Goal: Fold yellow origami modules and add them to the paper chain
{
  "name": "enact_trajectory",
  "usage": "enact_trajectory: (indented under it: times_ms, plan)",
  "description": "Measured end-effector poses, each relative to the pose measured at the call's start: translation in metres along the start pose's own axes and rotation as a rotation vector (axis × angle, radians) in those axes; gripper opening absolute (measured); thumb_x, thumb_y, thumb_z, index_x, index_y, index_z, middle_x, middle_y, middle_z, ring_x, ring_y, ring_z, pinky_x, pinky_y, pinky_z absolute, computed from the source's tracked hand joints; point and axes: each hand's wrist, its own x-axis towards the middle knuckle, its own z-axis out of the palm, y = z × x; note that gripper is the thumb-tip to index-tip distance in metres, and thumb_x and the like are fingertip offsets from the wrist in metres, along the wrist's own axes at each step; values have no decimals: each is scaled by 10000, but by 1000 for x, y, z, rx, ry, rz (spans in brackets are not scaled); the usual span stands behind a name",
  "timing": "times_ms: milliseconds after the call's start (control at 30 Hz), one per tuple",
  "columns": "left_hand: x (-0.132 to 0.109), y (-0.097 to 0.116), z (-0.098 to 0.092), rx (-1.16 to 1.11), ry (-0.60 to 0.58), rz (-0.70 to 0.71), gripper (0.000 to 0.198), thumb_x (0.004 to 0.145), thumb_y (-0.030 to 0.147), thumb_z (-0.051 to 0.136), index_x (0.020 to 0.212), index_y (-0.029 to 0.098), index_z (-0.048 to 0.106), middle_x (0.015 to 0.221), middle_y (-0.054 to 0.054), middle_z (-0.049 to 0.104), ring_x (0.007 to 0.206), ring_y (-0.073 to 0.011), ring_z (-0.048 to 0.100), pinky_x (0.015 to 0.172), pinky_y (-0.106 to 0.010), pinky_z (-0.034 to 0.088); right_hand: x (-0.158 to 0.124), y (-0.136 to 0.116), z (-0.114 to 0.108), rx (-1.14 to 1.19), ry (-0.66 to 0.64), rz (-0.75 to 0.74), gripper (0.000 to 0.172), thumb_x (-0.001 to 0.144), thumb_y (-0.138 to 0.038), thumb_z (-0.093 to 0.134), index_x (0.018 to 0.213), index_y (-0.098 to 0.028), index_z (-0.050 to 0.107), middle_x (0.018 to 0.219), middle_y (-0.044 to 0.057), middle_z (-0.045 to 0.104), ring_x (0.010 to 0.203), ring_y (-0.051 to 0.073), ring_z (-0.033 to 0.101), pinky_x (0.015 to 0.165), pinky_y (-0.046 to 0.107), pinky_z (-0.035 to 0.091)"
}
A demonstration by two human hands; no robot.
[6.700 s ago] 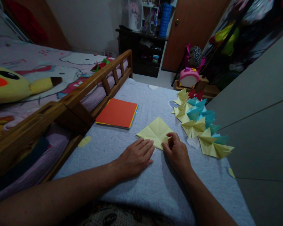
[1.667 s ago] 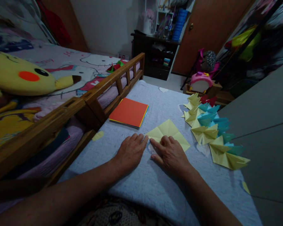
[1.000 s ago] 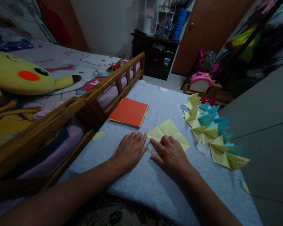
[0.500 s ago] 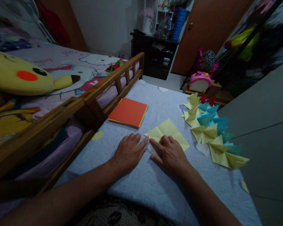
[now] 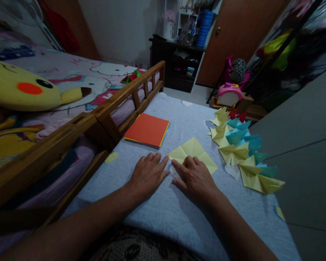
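One creased yellow sheet (image 5: 195, 148) lies diamond-wise, far-right of the left hand (image 5: 149, 174); right hand (image 5: 195, 177) nearer, overlapping its near side. Both hands loose, pinching nothing.

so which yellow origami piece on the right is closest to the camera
The bottom-right yellow origami piece; the other yellow ones sit higher in the picture, farther back.

Bed (image 5: 67, 62): on your left, yellow plush (image 5: 24, 96) lying on top.
Cabinet (image 5: 164, 65): dark, ahead of you, near brown door (image 5: 233, 36).
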Motion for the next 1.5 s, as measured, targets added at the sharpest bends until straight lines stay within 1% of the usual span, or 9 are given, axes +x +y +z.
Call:
enact_trajectory:
  times_ms: [167, 233, 333, 433, 567, 700, 800, 1000, 1500]
  plan:
    - [-2, 1, 3, 10, 44, -52, 510, 999, 443, 530, 1392, 121, 503, 1166, -127, 629, 1025, -300, 522, 837, -408, 396, 0, 0, 1, 8, 13, -1, 563, 921, -595, 576, 1403, -307, 537, 1027, 101, 588, 917, 272, 514, 774, 384, 404]
    - [-3, 1, 6, -8, 77, -29, 481, 1003, 420, 525, 1392, 139, 503, 1185, -125, 632, 1028, -294, 533, 849, -407, 408, 0, 1, 1, 5, 11, -1, 566, 921, -595, 574, 1405, -305, 535, 1025, 102, 589, 911, 272, 512, 769, 384, 404]
    - [-3, -2, 11, -61, 149, 118, 411, 1022, 346, 494, 1409, 209, 497, 1338, -93, 593, 1142, -282, 521, 943, -408, 407, 1, 0, 0, -3, 1, -2, 554, 930, -599, 553, 1394, -295, 545, 1023, 104, 592, 905, 271, 506, 772, 385, 402]
    - [-1, -5, 16, -113, 184, 247, 387, 1037, 298, 444, 1401, 185, 509, 1419, -71, 570, 1294, -263, 462, 1081, -401, 354, 1, -1, -1, -5, -7, 4, 551, 933, -602, 546, 1390, -294, 547, 1025, 103, 593, 908, 271, 505, 782, 385, 400]
    - [2, -7, 21, -119, 153, 279, 407, 1041, 302, 408, 1399, 139, 512, 1390, -93, 603, 1303, -245, 492, 1099, -392, 364, -1, -1, -3, 14, -8, 4, 590, 941, -604, 532, 1447, -303, 495, 1041, 103, 597, 923, 271, 510, 797, 384, 403]
    - [2, -8, 24, -108, 151, 278, 401, 1047, 312, 393, 1385, 143, 527, 1393, -102, 603, 1304, -240, 504, 1101, -394, 367, -7, 2, -6, 38, -34, 5, 553, 933, -577, 568, 1395, -274, 542, 1092, 100, 608, 963, 275, 524, 827, 395, 413]
    - [2, -7, 19, -113, 110, 261, 400, 1045, 342, 412, 1380, 158, 530, 1403, -98, 591, 1300, -241, 503, 1091, -394, 378, -13, 5, -8, 56, -48, -5, 497, 929, -535, 599, 1344, -263, 574, 1141, 90, 619, 985, 271, 536, 835, 398, 423]
    - [4, -5, 6, -105, 18, 265, 451, 1020, 430, 481, 1433, 248, 479, 1425, -81, 553, 1308, -266, 472, 1074, -417, 381, -30, 9, -11, 86, -42, -26, 486, 932, -466, 621, 1339, -205, 575, 1264, 115, 618, 1090, 288, 541, 912, 423, 447]
    - [2, -7, 17, -103, 76, 262, 442, 1000, 394, 519, 1406, 219, 500, 1426, -107, 545, 1288, -286, 482, 1069, -423, 367, -69, 21, -14, 106, 36, 27, 370, 903, -342, 666, 1239, -190, 635, 1197, 121, 655, 1081, 287, 574, 925, 434, 487]
